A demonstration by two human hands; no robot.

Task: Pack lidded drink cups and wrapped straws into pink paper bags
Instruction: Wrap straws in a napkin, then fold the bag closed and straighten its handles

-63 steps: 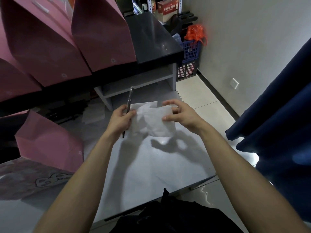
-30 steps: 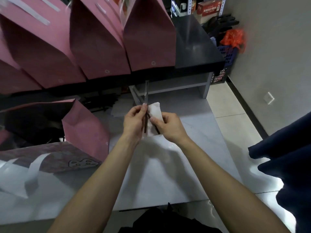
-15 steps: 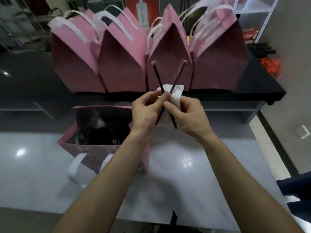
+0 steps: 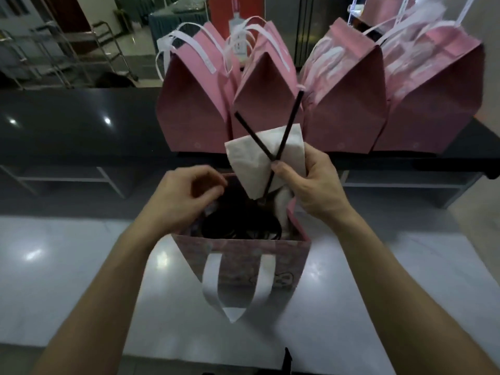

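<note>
An open pink paper bag with white handles stands on the white counter right in front of me. Dark cup lids show inside it. My right hand pinches two dark wrapped straws, crossed in an X, together with a white napkin, just above the bag's mouth; their lower ends dip into the bag. My left hand hovers at the bag's far left rim with curled fingers and holds nothing that I can see.
Several filled pink bags with white handles stand in a row on the raised black shelf behind the open bag. The white counter stretches left and right. Metal racks are at the far left.
My view swung from the counter's right end to the open bag. My left hand let go of the straws and napkin; my right hand alone carried them down over the bag's mouth.
</note>
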